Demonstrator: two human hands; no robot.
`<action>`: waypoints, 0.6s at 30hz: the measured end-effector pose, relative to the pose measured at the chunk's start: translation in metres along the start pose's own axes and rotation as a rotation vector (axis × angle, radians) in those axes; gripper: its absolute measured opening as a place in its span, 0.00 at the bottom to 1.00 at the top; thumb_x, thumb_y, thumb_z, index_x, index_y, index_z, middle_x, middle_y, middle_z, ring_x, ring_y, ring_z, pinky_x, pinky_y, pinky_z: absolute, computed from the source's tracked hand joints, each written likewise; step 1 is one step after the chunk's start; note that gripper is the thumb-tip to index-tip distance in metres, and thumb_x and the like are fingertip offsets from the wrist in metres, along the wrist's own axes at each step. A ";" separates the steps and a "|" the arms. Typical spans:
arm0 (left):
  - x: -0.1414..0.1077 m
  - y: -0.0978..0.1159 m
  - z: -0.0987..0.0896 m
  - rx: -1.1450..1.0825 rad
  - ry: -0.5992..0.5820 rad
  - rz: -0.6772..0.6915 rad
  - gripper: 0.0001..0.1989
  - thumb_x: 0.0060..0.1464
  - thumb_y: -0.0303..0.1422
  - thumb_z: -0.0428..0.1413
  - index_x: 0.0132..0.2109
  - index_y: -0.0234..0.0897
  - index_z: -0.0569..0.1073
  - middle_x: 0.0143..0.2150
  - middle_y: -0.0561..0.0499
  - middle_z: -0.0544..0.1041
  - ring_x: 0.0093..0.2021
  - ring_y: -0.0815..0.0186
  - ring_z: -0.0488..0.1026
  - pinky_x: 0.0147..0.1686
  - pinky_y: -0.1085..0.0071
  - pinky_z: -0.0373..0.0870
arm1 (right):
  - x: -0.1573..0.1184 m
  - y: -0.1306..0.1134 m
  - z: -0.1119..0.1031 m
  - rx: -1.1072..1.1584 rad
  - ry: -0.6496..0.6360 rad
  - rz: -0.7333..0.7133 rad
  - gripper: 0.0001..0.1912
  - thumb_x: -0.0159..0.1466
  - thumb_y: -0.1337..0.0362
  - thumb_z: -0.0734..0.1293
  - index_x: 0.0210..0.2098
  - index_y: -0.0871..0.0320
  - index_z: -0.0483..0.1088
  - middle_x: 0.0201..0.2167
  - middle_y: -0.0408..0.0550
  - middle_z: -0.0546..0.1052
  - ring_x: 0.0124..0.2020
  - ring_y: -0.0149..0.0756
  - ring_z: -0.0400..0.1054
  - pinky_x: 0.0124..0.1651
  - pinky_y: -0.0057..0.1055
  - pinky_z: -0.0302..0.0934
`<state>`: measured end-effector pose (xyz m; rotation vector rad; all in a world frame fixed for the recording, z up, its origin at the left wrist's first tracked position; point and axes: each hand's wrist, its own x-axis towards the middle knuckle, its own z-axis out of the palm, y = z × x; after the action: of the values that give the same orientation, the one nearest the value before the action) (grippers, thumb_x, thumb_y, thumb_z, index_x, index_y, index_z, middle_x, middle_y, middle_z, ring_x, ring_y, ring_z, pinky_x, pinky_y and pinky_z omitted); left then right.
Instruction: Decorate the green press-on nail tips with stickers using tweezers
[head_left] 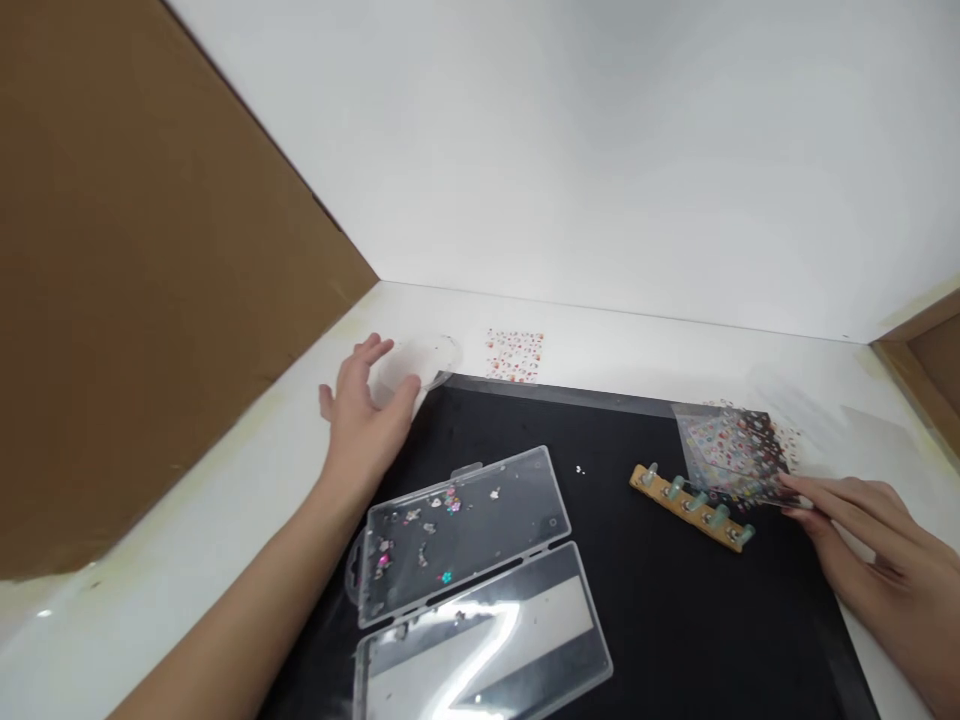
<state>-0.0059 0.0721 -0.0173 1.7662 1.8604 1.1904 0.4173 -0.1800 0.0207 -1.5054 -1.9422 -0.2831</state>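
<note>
Dish step: the work in hand looks like decorating small nail tips, and at this moment the left hand seems to be seeing to the round dish while the tool waits.
Next move: it likely calls for a steady left hand at the dish rim, and a light, exact pinch on the tool — the loose bits are tiny.
Left hand: fingers spread, thumb well apart from them, at the left side of the dish; whether the fingertips press on it I cannot tell.
Right hand: thumb and fingers of the right hand pinch a thin tool, perhaps tweezers, beside the sticker sheets.
Nail tips: in a row on the wooden strip, which lies slanted on the black mat, left of the right hand.
Box: the clear box lies open on the mat, small gems scattered inside; its lid is spread nearest the wearer.
Hard to see: the dish is pale against the white table — its contents barely show; glare crosses the lid, whose near edge is cut off; the tool's far end blurs among the stickers.
</note>
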 end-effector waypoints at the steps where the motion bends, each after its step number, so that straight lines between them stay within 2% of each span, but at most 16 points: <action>1: -0.001 0.001 0.000 -0.007 -0.006 -0.001 0.30 0.57 0.47 0.56 0.64 0.41 0.74 0.77 0.38 0.70 0.79 0.46 0.62 0.81 0.32 0.35 | 0.000 0.000 0.000 -0.010 0.010 0.011 0.24 0.74 0.73 0.70 0.64 0.44 0.78 0.47 0.44 0.84 0.40 0.39 0.79 0.46 0.38 0.69; 7: -0.005 0.004 -0.001 -0.039 -0.021 -0.004 0.24 0.60 0.42 0.54 0.62 0.46 0.74 0.77 0.41 0.69 0.81 0.47 0.60 0.80 0.28 0.37 | 0.006 -0.007 0.001 -0.056 0.108 0.128 0.11 0.75 0.65 0.70 0.53 0.47 0.82 0.42 0.44 0.86 0.39 0.42 0.79 0.42 0.40 0.69; 10: -0.006 0.004 0.000 -0.055 -0.034 0.000 0.22 0.62 0.39 0.52 0.62 0.48 0.72 0.77 0.42 0.69 0.81 0.49 0.60 0.81 0.29 0.34 | 0.008 -0.015 0.001 -0.115 0.131 0.142 0.09 0.75 0.65 0.71 0.48 0.46 0.83 0.41 0.46 0.86 0.39 0.45 0.80 0.43 0.42 0.69; 12: -0.007 0.003 0.002 -0.069 -0.037 0.007 0.22 0.63 0.38 0.52 0.63 0.47 0.72 0.77 0.42 0.69 0.81 0.49 0.60 0.81 0.29 0.33 | 0.009 -0.025 0.004 -0.138 0.140 0.109 0.11 0.74 0.68 0.72 0.50 0.46 0.84 0.40 0.45 0.86 0.37 0.44 0.81 0.43 0.43 0.69; 15: -0.008 0.004 0.004 -0.085 -0.028 -0.004 0.22 0.63 0.36 0.52 0.63 0.46 0.71 0.77 0.41 0.70 0.81 0.49 0.60 0.81 0.31 0.34 | 0.015 -0.047 0.013 -0.171 0.179 0.014 0.17 0.74 0.71 0.72 0.57 0.45 0.82 0.39 0.43 0.86 0.34 0.40 0.79 0.43 0.41 0.67; 18: -0.008 0.006 0.005 -0.094 -0.028 -0.012 0.23 0.62 0.34 0.52 0.63 0.46 0.71 0.76 0.41 0.70 0.81 0.49 0.61 0.82 0.32 0.35 | 0.029 -0.072 0.023 -0.271 0.122 -0.141 0.15 0.76 0.69 0.70 0.58 0.49 0.80 0.39 0.45 0.86 0.35 0.39 0.77 0.43 0.41 0.62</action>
<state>0.0038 0.0657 -0.0183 1.7101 1.7674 1.2210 0.3393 -0.1676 0.0369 -1.4797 -1.9747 -0.7078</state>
